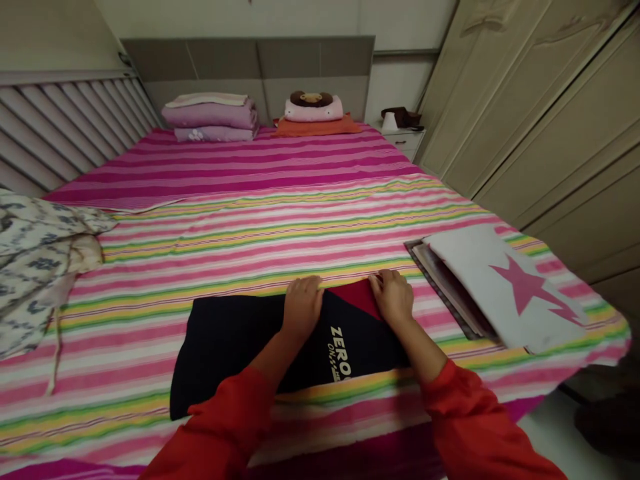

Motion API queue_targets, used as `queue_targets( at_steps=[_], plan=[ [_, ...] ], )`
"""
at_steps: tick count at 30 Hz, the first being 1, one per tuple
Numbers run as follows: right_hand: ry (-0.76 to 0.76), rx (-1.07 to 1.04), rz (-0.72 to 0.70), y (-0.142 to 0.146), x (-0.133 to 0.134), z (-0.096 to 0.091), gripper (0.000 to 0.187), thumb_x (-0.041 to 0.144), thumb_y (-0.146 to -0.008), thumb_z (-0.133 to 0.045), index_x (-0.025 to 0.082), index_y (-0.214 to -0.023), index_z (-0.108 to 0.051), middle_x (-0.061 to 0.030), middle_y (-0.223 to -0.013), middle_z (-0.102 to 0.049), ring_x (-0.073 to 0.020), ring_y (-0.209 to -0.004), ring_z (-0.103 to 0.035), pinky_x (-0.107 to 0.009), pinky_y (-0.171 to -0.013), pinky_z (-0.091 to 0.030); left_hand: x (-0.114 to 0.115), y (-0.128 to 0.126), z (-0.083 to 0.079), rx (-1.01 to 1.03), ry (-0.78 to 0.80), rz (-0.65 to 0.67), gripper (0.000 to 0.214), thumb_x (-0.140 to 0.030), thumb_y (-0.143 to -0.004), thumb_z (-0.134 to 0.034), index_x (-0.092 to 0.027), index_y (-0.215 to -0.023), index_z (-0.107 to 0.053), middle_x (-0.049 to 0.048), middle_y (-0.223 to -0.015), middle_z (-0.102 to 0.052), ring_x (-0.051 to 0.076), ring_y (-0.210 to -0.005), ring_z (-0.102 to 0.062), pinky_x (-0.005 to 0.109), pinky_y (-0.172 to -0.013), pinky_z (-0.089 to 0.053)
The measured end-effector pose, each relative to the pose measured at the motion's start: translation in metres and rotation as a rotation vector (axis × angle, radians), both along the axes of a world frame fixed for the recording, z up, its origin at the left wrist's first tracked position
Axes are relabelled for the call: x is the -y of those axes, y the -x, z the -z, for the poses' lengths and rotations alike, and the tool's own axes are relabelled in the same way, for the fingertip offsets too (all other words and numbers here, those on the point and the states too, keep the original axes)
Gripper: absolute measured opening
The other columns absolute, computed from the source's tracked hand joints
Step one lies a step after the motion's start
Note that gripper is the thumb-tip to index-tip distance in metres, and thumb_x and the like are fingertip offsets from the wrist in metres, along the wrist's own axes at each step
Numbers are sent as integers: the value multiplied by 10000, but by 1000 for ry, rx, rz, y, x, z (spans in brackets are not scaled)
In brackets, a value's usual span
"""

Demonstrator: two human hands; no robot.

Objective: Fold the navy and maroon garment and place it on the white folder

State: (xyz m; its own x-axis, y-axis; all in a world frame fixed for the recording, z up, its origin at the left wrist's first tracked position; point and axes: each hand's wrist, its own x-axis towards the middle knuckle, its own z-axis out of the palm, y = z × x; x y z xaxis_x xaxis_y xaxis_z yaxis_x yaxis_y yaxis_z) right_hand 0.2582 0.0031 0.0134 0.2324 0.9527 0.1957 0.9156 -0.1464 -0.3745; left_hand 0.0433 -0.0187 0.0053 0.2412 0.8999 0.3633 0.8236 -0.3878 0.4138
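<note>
— Where are the hands, and how far open?

— Both lie palm down on one dark garment (pixel 240 347) spread on the striped bed (pixel 280 220), near its front edge. The left hand (pixel 301 308) is flat with fingers loosely curled over the garment's far edge. The right hand (pixel 395 297) presses beside a red panel (pixel 357 295) of the same garment, fingers bent over that edge. Neither is clenched; whether the fingertips pinch the cloth, I cannot tell.

— And the count of things around?

— One dark garment with white lettering. To the right, one stack of folded clothes (pixel 500 287), the top piece white with a pink star. To the left, one crumpled floral cloth (pixel 35 260). At the headboard, one pile of folded blankets (pixel 213 117) and two stacked pillows (pixel 315 115).
</note>
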Motion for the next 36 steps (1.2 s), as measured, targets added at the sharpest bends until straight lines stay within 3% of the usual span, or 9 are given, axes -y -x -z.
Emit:
queue_targets(
  at_steps=[4, 6, 8, 11, 16, 21, 27, 33, 36],
  plan=[
    [-198, -24, -354, 30, 29, 1, 447, 324, -976, -288, 154, -1282, -566, -153, -1272, -612, -283, -1190, -535, -437, -992, -400, 42, -7, 21, -63, 2, 311, 372, -169, -936, -353, -199, -1254, -545, 100, -1292, -611, 203, -1215, -545, 414, -1033, -427],
    [-134, 2, -508, 40, 39, 12, 451, 347, -981, -288, 217, -1337, -532, -103, -1380, -546, -270, -1287, -468, -466, -1049, -358, 50, -1, 31, -103, 47, 310, 403, -176, -934, -361, -189, -1314, -495, 111, -1362, -557, 211, -1286, -486, 433, -1055, -408],
    [-56, 69, -524, 39, 40, 26, 447, 388, -973, -324, 254, -1351, -522, -81, -1438, -490, -289, -1327, -428, -525, -1060, -327, 46, 16, 36, -137, 84, 238, 413, -184, -933, -371, -187, -1332, -477, 114, -1402, -520, 219, -1324, -447, 446, -1057, -400],
    [-37, 108, -441, 24, 31, 44, 439, 385, -968, -340, 252, -1336, -540, -89, -1427, -500, -289, -1305, -460, -535, -1040, -340, 32, 63, 33, -145, 89, 118, 403, -187, -932, -370, -203, -1313, -501, 108, -1411, -514, 225, -1332, -439, 460, -1057, -387],
    [-113, 112, -411, 10, 23, 54, 434, 359, -970, -331, 218, -1310, -562, -93, -1389, -542, -263, -1274, -496, -491, -1028, -358, 20, 171, 17, 16, 58, -126, 345, -275, -924, -380, -217, -1177, -608, 91, -1219, -662, 226, -1154, -591, 439, -1005, -434],
    [-135, 144, -398, 14, 27, 55, 438, 353, -969, -325, 173, -1276, -581, -103, -1366, -563, -261, -1245, -518, -472, -1015, -360, 16, 236, -2, 15, 191, -85, 277, -371, -862, -484, -252, -1030, -669, 59, -1130, -698, 227, -1085, -611, 414, -996, -429],
    [-158, 165, -399, 12, 26, 56, 444, 358, -971, -311, 178, -1274, -581, -97, -1350, -579, -257, -1238, -520, -456, -998, -370, 2, 250, -13, -90, 299, -63, 214, -435, -796, -580, -235, -751, -642, 46, -1105, -680, 242, -1078, -577, 425, -994, -389],
    [-205, 185, -395, 11, 26, 60, 431, 351, -970, -333, 189, -1290, -572, -86, -1345, -586, -244, -1221, -532, -444, -994, -374, -1, 255, -8, 168, 366, -361, 312, -489, -808, -460, -219, -652, -458, -7, -636, -570, 168, -636, -560, 285, -642, -462],
    [-224, 195, -386, 12, 26, 61, 432, 357, -974, -326, 193, -1282, -580, -82, -1336, -594, -241, -1216, -537, -437, -987, -376, -1, 248, -6, 133, 331, -418, 266, -450, -778, -526, -215, -668, -469, -2, -682, -591, 175, -679, -569, 288, -677, -446]
  ],
)
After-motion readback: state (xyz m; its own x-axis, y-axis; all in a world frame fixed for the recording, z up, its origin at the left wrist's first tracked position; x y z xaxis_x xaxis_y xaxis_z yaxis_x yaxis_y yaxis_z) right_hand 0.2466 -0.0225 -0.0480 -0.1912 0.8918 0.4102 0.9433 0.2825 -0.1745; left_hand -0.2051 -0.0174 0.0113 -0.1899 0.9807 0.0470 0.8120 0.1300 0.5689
